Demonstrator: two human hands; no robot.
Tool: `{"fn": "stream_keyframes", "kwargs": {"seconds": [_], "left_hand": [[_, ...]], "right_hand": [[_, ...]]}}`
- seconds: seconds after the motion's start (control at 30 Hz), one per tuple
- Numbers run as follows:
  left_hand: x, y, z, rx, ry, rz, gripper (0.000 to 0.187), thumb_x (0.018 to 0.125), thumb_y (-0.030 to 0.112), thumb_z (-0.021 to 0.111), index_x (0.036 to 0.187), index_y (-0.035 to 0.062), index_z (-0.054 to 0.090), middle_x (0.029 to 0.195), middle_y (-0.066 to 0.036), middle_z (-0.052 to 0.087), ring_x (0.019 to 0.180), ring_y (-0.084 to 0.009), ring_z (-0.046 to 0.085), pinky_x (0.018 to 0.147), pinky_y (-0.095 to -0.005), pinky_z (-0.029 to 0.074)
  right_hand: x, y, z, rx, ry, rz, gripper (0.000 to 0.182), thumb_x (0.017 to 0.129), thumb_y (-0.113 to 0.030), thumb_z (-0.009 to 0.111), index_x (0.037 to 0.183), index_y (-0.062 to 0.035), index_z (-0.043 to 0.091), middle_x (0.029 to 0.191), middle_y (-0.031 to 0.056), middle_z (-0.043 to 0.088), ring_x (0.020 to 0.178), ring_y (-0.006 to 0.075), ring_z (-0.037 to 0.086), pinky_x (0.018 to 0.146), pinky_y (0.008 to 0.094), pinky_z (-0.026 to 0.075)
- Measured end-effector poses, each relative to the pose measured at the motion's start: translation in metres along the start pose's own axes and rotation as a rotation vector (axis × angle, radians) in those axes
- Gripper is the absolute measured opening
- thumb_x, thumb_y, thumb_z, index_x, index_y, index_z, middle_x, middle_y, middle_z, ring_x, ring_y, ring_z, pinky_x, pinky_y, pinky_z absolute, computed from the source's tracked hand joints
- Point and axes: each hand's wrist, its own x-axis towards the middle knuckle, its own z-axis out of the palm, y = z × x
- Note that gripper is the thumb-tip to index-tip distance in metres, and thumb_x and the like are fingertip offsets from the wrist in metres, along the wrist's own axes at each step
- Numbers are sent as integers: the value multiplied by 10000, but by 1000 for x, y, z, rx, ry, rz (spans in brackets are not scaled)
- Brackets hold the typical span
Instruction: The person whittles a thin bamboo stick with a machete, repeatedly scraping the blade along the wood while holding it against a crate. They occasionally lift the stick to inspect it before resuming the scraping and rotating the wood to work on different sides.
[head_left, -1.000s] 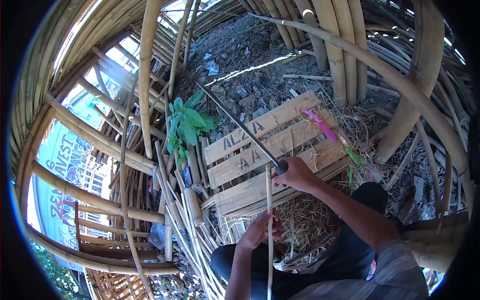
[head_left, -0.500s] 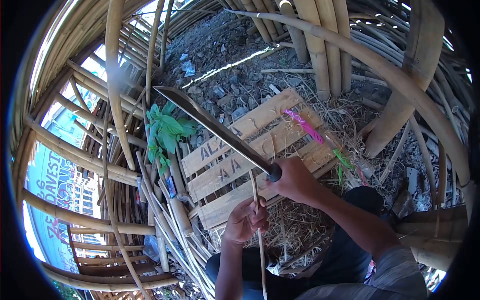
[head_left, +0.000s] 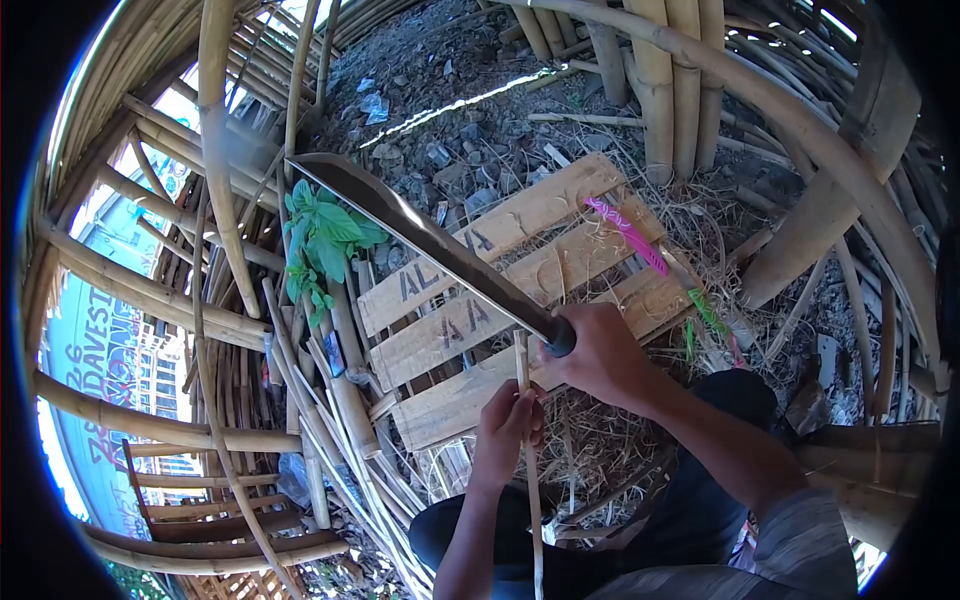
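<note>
Writing first: wooden pallet [head_left: 480, 290] carries black stencil letters, approx. "AL.." on one slat and "A A" on the next; rest illegible. Blue banner [head_left: 90, 370] seen thru the bamboo frame at left shows part words, "DAVEST" readable, other chars not. Right hand [head_left: 600, 355] is wrapped tight round the dark handle of a machete [head_left: 430, 245]; fingers closed, clamped on the grip. Blade is long, flat, dark steel w/ bright edge, widening to a blunt tip pointing up-left over the pallet. Left hand [head_left: 505, 430] grips a thin bamboo strip [head_left: 527, 440], fingers curled together round it; strip stands near upright, pale, narrow, its top end just below the blade near the handle. Touching or not: cannot tell. Pallet slats rough, weathered, pale brown, lying on dry straw and stony soil. Round bamboo poles [head_left: 670, 90] smooth, yellow-tan, stacked and leaning all round. Green leafy plant [head_left: 325, 235] beside pallet's left edge. Pink plastic strip [head_left: 625, 230] lies on pallet's far-right corner.
</note>
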Motion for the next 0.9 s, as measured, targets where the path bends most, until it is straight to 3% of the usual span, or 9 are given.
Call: {"fn": "stream_keyframes", "kwargs": {"seconds": [0.23,0.4,0.63,0.73,0.9], "left_hand": [[4,-10,3,272,115,95,141,952,132,453,950,1,502,589,-18,474,451,-74,437,436,-212,372],[4,-11,3,508,182,205,171,943,141,475,872,-15,492,526,-72,488,427,-135,477,419,-296,372],[5,-12,0,509,155,210,176,941,137,467,867,-20,496,524,-88,496,423,-161,499,414,-319,379],[15,-14,1,410,191,169,231,956,157,433,868,-42,507,540,-49,481,434,-103,478,415,-271,419],[29,-11,0,561,242,186,249,953,153,427,840,-48,520,555,-55,487,428,-110,501,399,-269,446]], "right_hand": [[7,12,18,-108,-13,39,188,677,-120,691,754,15,585,693,192,599,681,341,617,603,391,461],[6,10,24,-132,-33,25,200,684,-122,687,781,16,579,699,200,596,707,346,625,612,395,470],[14,17,34,-132,15,11,207,679,-125,684,774,22,574,671,203,597,685,351,626,594,397,469],[25,19,38,-144,69,44,212,669,-131,688,762,22,575,658,203,595,676,353,625,590,398,469],[36,28,49,-227,170,54,187,657,-108,668,768,4,568,687,203,603,711,385,611,648,430,487]]}}
